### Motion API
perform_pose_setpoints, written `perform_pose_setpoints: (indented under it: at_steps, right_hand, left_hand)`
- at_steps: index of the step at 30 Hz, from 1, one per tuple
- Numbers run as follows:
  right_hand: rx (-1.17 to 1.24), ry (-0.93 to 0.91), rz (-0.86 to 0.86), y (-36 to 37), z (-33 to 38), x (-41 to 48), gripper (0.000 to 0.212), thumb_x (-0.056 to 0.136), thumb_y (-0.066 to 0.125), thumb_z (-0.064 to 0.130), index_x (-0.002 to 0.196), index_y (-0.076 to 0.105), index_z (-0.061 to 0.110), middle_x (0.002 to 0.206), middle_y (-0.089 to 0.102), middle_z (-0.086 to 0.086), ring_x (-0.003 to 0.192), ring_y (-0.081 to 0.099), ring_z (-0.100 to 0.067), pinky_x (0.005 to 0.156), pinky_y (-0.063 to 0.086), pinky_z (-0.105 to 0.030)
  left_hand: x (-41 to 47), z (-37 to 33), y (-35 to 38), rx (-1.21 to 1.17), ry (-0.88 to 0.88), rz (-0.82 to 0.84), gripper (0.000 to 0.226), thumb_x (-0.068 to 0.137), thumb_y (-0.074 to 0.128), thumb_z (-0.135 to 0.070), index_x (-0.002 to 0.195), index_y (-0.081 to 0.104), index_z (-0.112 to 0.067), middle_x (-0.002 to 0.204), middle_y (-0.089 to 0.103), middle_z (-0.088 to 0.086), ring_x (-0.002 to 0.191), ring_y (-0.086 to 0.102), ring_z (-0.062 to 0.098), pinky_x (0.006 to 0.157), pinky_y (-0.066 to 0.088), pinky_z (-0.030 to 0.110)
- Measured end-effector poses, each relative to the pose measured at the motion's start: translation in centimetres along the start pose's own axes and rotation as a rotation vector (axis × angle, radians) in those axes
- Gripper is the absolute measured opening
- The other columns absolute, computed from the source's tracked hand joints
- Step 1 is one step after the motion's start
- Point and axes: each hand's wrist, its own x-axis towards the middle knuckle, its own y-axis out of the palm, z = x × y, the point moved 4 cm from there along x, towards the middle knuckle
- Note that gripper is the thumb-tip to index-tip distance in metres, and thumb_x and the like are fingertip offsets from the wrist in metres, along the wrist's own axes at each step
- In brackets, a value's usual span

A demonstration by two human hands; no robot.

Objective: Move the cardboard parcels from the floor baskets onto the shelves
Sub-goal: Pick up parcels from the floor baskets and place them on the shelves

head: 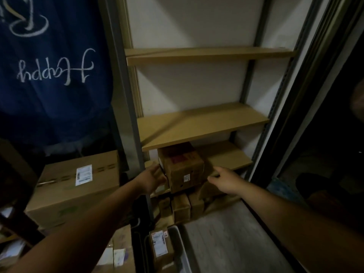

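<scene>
A: Item one, cardboard parcel (182, 167), brown, small white label on its near face, reddish patch on top. Location?

B: Lowest visible shelf (226, 154), left part, its front corner overhanging the shelf's edge. It looks not fully seated, which is probably why both hands are on it.

A: Left hand (151, 179)?

B: Fingers spread apart, laid flat against the parcel's left side. A steadying or pushing press, as I judge it, not a closed grip.

A: Right hand (224, 180)?

B: Also spread, at the parcel's right side near the lower corner. Whether the fingertips touch the cardboard or sit just beside it, I cannot tell; the light is poor.

A: Shelves above?

B: Middle shelf (201, 127) and upper shelf (206, 55), both bare. Filling seems to run from the bottom up.

A: Stock below?

B: Several small boxes (181, 205) standing upright under the lowest shelf, packed side by side.

A: Remaining stock?

B: One labelled parcel (160, 246) in a grey basket (184, 251) at the bottom edge. A large box (78, 182) stands left of the shelving, under a hanging blue cloth (51, 75).
</scene>
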Motion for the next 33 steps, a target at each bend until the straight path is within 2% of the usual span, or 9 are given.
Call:
perform_pose_setpoints:
  at_steps: [4, 8, 15, 17, 20, 25, 27, 31, 33]
  right_hand:
    - [-0.025, 0.043, 0.044, -0.3, -0.4, 5.5, 0.066, 0.098, 0.052, 0.042, 0.154, 0.024, 0.020, 0.153, 0.035, -0.003, 0.134, 0.042, -0.024, 0.100, 0.042, -0.030]
    - [-0.024, 0.073, 0.072, -0.8, -0.8, 11.2, 0.068, 0.097, 0.052, 0.045, 0.154, 0.023, 0.022, 0.154, 0.036, -0.002, 0.135, 0.042, -0.024, 0.108, 0.040, -0.037]
    - [-0.081, 0.078, 0.156, -1.0, -1.6, 20.7, 0.060, 0.100, 0.048, 0.037, 0.152, 0.025, 0.017, 0.152, 0.038, -0.004, 0.135, 0.040, -0.024, 0.102, 0.036, -0.029]
    - [-0.083, 0.075, 0.190, -0.6, -2.2, 23.4, 0.061, 0.100, 0.050, 0.036, 0.152, 0.026, 0.017, 0.151, 0.039, -0.004, 0.135, 0.041, -0.024, 0.103, 0.036, -0.029]
    - [-0.059, 0.078, 0.229, 0.5, -3.7, 28.6, 0.068, 0.098, 0.052, 0.038, 0.154, 0.019, 0.019, 0.153, 0.037, -0.003, 0.137, 0.040, -0.024, 0.109, 0.036, -0.031]
    - [0.025, 0.147, 0.312, 3.2, -6.9, 36.5, 0.084, 0.095, 0.052, 0.050, 0.157, 0.002, 0.024, 0.163, 0.009, -0.005, 0.146, 0.021, -0.030, 0.115, 0.029, -0.039]
    - [0.102, 0.201, 0.390, 4.7, -8.3, 38.0, 0.088, 0.095, 0.051, 0.052, 0.156, -0.007, 0.025, 0.162, 0.010, -0.006, 0.146, 0.021, -0.032, 0.114, 0.027, -0.040]
    - [0.188, 0.258, 0.411, 5.8, -10.3, 38.8, 0.100, 0.090, 0.059, 0.054, 0.154, -0.014, 0.029, 0.162, 0.013, -0.005, 0.145, 0.022, -0.033, 0.115, 0.027, -0.044]
    - [0.229, 0.290, 0.428, 5.7, -11.6, 38.7, 0.103, 0.087, 0.063, 0.054, 0.155, -0.011, 0.029, 0.160, 0.022, -0.006, 0.142, 0.030, -0.033, 0.114, 0.032, -0.045]
  left_hand:
    - [5.7, 1.3, -0.6, -0.065, -0.080, -0.003, 0.057, 0.099, 0.051, -0.021, 0.149, 0.025, -0.018, 0.142, 0.044, 0.014, 0.088, 0.057, 0.014, 0.066, 0.045, 0.014]
    - [11.6, 2.3, -0.9, -0.186, -0.144, -0.006, 0.056, 0.098, 0.052, -0.017, 0.148, 0.027, -0.014, 0.146, 0.040, 0.016, 0.124, 0.049, 0.032, 0.099, 0.043, 0.034]
    - [19.3, 2.2, 1.4, -0.230, -0.259, -0.054, 0.032, 0.100, 0.044, -0.009, 0.132, 0.044, -0.014, 0.124, 0.050, 0.005, 0.133, 0.038, 0.032, 0.070, 0.028, 0.012]
    - [22.3, 4.0, 2.8, -0.252, -0.315, -0.067, 0.042, 0.101, 0.045, -0.016, 0.142, 0.036, -0.010, 0.130, 0.044, 0.001, 0.133, 0.038, 0.030, 0.083, 0.032, 0.013]
    - [26.7, 6.3, 4.8, -0.274, -0.382, -0.110, 0.049, 0.098, 0.051, -0.026, 0.141, 0.041, -0.006, 0.142, 0.046, 0.014, 0.128, 0.045, 0.031, 0.105, 0.036, 0.033]
    - [32.2, 7.1, 7.8, -0.495, -0.486, -0.272, 0.049, 0.097, 0.053, -0.017, 0.141, 0.036, -0.001, 0.135, 0.047, 0.012, 0.122, 0.049, 0.031, 0.088, 0.038, 0.026]
    - [33.5, 8.1, 9.9, -0.649, -0.548, -0.301, 0.047, 0.095, 0.057, -0.016, 0.136, 0.040, 0.000, 0.136, 0.049, 0.012, 0.115, 0.055, 0.032, 0.090, 0.042, 0.033]
    - [33.9, 10.9, 12.0, -0.725, -0.620, -0.322, 0.073, 0.082, 0.074, -0.030, 0.141, 0.038, -0.007, 0.139, 0.050, 0.016, 0.124, 0.051, 0.035, 0.102, 0.044, 0.043]
    - [33.0, 10.5, 13.0, -0.762, -0.612, -0.328, 0.059, 0.083, 0.073, -0.022, 0.133, 0.045, -0.004, 0.129, 0.054, 0.011, 0.120, 0.054, 0.033, 0.096, 0.046, 0.037]
